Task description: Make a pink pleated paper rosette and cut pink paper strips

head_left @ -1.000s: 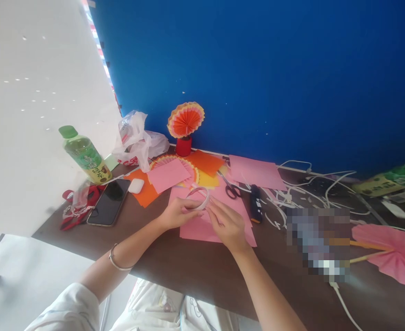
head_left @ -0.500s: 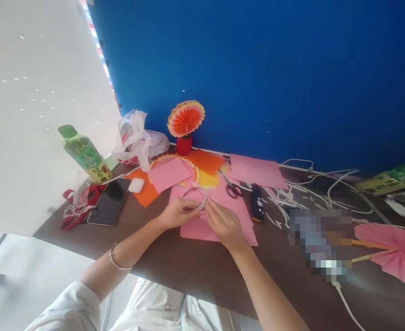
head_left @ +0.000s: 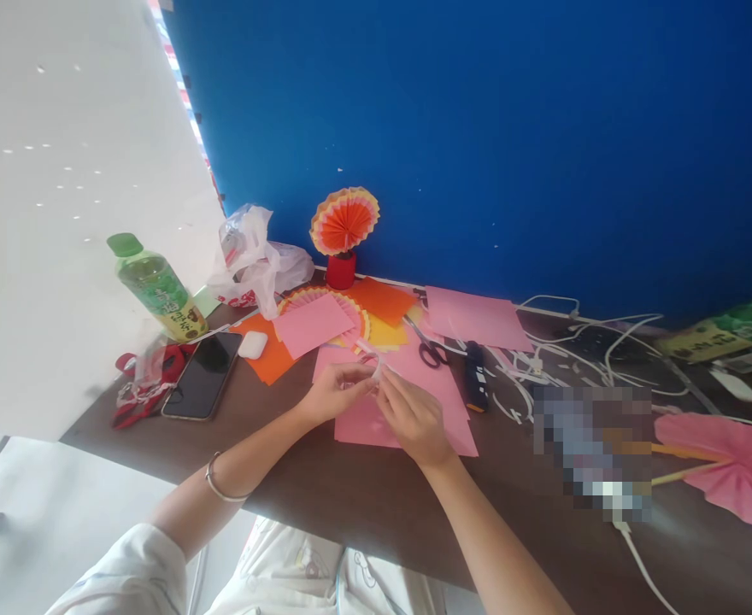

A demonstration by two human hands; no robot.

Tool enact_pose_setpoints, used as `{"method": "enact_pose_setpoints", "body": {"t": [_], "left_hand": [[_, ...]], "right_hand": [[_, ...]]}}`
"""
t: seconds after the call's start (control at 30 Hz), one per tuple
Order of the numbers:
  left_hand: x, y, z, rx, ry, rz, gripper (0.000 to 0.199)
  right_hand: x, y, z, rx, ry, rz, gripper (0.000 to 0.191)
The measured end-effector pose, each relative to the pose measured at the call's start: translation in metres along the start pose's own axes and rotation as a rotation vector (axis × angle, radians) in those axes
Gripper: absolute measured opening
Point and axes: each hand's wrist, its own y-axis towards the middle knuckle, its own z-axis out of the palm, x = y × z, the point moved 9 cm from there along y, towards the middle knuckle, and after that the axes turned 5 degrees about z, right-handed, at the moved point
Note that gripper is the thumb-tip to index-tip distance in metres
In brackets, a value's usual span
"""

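Note:
A thin whitish ring, which looks like a roll of tape (head_left: pixel 373 362), is pinched between my two hands above the pink paper sheets (head_left: pixel 367 429). My left hand (head_left: pixel 336 395) closes on its left side with thumb and fingers. From the right, the fingertips of my right hand (head_left: pixel 416 420) press together at its edge; whether a loose tape end lies between them I cannot make out. Just beyond the hands are a small pink sheet (head_left: pixel 315 325), a pleated paper rosette (head_left: pixel 299 297) partly under it, and scissors (head_left: pixel 433 354).
At the left stand a green-capped bottle (head_left: pixel 161 290), a phone (head_left: pixel 202 376) and a white earbud case (head_left: pixel 252 344). A paper flower (head_left: pixel 345 222) in a red pot is at the back. To the right lie a dark box cutter (head_left: pixel 476 377), white cables (head_left: pixel 625 337) and a pink fan (head_left: pixel 728 470).
The tape roll has turned in my fingers, from showing its round opening to a narrower, tilted view. Both hands stay in nearly the same place.

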Motion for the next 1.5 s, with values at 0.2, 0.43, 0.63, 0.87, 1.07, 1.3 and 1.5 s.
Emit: {"method": "enact_pose_setpoints", "body": {"t": [0.2,0.43,0.63,0.87,1.07,1.3,1.5], "left_hand": [[-0.009,0.002,-0.008,-0.011,0.236,0.133,0.027],[-0.017,0.000,-0.008,-0.005,0.640,0.323,0.026],[-0.020,-0.001,-0.009,-0.039,0.730,0.366,0.026],[-0.017,-0.005,-0.013,-0.103,0.738,0.367,0.026],[-0.021,-0.006,-0.010,-0.124,0.720,0.394,0.028],[-0.025,-0.006,-0.009,-0.146,0.735,0.382,0.028],[-0.017,-0.007,-0.012,-0.197,0.631,0.297,0.025]], "right_hand": [[-0.047,-0.003,-0.007,-0.118,0.334,0.534,0.015],[-0.096,-0.031,0.020,-0.107,0.862,1.027,0.016],[-0.095,-0.034,0.028,-0.100,0.934,1.056,0.019],[-0.063,-0.014,0.015,0.041,0.742,0.810,0.009],[-0.053,-0.006,0.006,0.015,0.614,0.688,0.009],[-0.052,-0.009,0.005,-0.013,0.659,0.711,0.010],[-0.051,-0.008,0.006,-0.003,0.663,0.702,0.010]]}}
